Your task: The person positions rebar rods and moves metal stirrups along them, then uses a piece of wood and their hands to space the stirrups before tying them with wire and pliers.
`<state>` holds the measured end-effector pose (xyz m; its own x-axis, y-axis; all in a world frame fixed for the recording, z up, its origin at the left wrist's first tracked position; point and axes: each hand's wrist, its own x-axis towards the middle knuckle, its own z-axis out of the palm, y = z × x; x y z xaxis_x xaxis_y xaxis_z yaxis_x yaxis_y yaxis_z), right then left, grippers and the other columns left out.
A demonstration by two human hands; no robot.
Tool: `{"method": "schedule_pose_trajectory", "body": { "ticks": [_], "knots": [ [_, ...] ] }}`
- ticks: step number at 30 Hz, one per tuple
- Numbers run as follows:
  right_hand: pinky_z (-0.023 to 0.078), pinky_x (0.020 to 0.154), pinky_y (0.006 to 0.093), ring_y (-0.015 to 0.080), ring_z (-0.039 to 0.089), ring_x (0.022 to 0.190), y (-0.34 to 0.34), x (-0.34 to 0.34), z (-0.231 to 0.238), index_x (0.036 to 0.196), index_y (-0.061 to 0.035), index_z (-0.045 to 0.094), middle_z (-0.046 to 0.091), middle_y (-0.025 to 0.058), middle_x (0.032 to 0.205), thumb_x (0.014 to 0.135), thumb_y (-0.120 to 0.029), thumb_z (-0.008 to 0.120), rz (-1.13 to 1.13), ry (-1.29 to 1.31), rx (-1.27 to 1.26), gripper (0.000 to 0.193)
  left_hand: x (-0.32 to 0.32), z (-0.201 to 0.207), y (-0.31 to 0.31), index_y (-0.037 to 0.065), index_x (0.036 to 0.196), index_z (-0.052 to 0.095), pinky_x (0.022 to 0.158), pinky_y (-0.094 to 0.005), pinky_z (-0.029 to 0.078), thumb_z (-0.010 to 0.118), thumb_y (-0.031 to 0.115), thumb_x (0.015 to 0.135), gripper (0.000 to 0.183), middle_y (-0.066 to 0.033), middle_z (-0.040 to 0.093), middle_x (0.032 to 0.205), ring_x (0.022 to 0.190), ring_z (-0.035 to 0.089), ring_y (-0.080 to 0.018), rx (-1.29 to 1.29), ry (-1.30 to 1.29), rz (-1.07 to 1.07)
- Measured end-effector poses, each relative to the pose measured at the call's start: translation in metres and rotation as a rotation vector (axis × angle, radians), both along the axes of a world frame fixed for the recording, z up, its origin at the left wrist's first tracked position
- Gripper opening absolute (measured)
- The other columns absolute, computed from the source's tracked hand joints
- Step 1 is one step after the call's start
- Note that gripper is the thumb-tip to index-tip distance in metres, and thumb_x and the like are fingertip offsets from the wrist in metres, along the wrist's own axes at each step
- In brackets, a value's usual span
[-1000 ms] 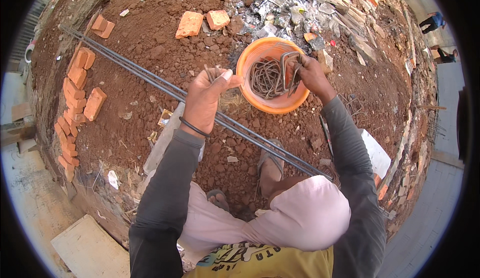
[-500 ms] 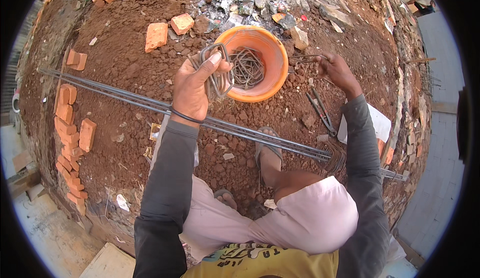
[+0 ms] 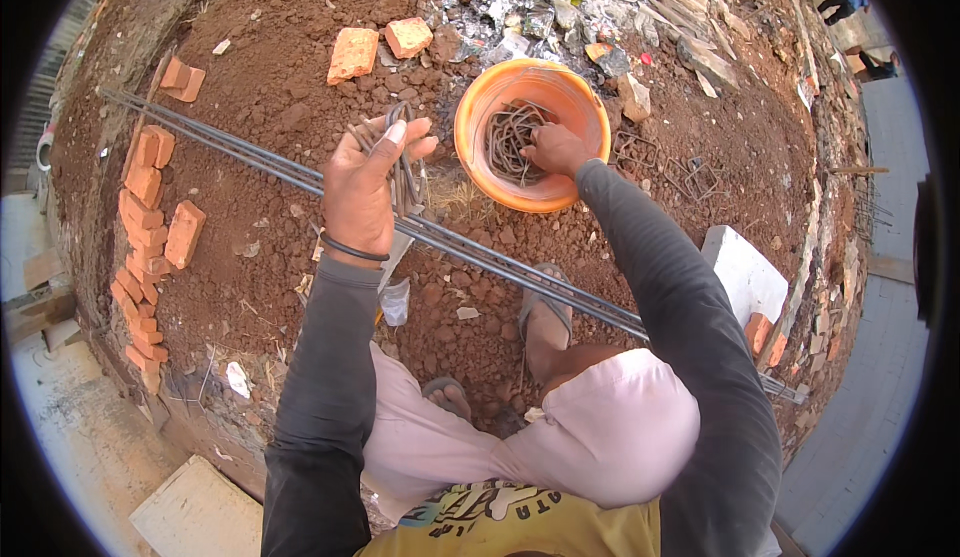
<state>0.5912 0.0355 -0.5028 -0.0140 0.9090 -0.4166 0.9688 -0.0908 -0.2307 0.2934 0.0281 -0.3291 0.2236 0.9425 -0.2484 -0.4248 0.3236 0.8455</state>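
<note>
The red-brown soil [image 3: 280, 157] before you bears an orange bucket [image 3: 530, 200], upper centre, litter [image 3: 535, 17] above it and bricks [image 3: 185, 235] at left.

Right hand [image 3: 560, 150]: fingertips unclear among bent rods [image 3: 508, 140]; 1 foot [image 3: 450, 397] partly behind trouser leg [image 3: 425, 437].

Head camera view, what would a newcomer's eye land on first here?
Probably the orange bucket, above the middle, with the right hand down among its bent metal rods. Next, the left hand, left of the bucket, gripping a bundle of rods, and long metal bars slanting across the brown soil.
</note>
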Motion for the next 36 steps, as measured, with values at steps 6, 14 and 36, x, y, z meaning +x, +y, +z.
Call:
{"method": "schedule_pose_trajectory", "body": {
  "ticks": [6,14,36],
  "knots": [
    [0.049,0.085,0.0410,0.0274,0.064,0.090,-0.001,-0.003,-0.039,0.099,-0.0023,0.065,0.067,0.0137,0.092,0.089,-0.027,0.060,-0.167,0.226,0.005,0.027,-0.028,-0.001,-0.009,0.000,0.109,0.052,0.092,-0.0386,0.051,0.059,0.012,0.094,0.021,-0.0247,0.064,0.111,0.104,0.064,-0.0306,-0.031,-0.092,0.036],
    [0.049,0.081,0.0275,0.0131,0.062,0.085,-0.027,0.021,0.072,0.110,-0.0014,0.064,0.067,0.0038,0.089,0.098,-0.016,0.052,-0.506,1.170,-0.095,0.022,-0.035,-0.002,-0.006,-0.002,0.113,0.056,0.092,-0.0422,0.051,0.055,0.017,0.096,0.026,-0.0265,0.061,0.118,0.110,0.062,-0.0341,-0.085,-0.186,-0.008],
    [0.043,0.095,0.0348,0.0185,0.055,0.107,-0.094,-0.096,0.169,0.125,0.0028,0.052,0.057,0.0100,0.120,0.097,-0.029,0.050,-0.183,1.266,0.224,0.043,0.035,0.008,-0.039,0.004,0.090,0.048,0.074,-0.0266,0.054,0.069,-0.002,0.082,0.023,-0.0106,0.066,0.094,0.087,0.065,-0.0131,0.087,-0.109,-0.095]
  ]
}}
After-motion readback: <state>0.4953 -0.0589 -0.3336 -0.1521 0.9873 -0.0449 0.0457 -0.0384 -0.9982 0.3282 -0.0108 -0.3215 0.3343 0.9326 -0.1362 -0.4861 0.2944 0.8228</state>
